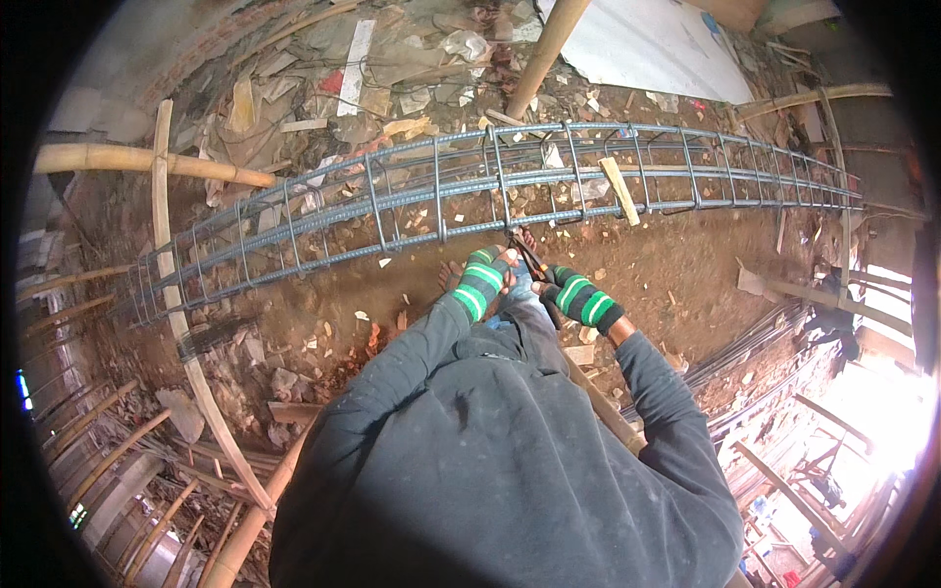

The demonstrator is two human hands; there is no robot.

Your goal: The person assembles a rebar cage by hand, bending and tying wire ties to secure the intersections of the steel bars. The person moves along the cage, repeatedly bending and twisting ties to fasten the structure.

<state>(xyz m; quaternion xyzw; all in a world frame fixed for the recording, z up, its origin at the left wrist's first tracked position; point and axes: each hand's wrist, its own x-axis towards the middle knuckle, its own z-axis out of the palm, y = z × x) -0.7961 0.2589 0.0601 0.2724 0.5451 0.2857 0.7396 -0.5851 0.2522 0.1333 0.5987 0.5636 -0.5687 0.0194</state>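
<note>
A long cage of steel reinforcing bars (412, 189) with square stirrups stretches across in front of me. My right hand (573, 296), in a green and black striped fingerless glove, is closed around the handles of a pair of pincers (530, 259). The jaws of the pincers point at the cage's near lower bar. My left hand (489, 271), gloved the same way, is closed beside the jaws, just under that bar. Whatever its fingers pinch is too small or hidden to make out. A short flat strip of wood (619, 190) leans across the cage to the right.
Upright wooden strips (162, 216) and a bamboo pole (196, 165) stand by the cage's left end. Another pole (545, 61) rises behind it. A white sheet (652, 47) lies at the far right. Loose bars (730, 363) lie at the right, and rubble litters the dirt floor.
</note>
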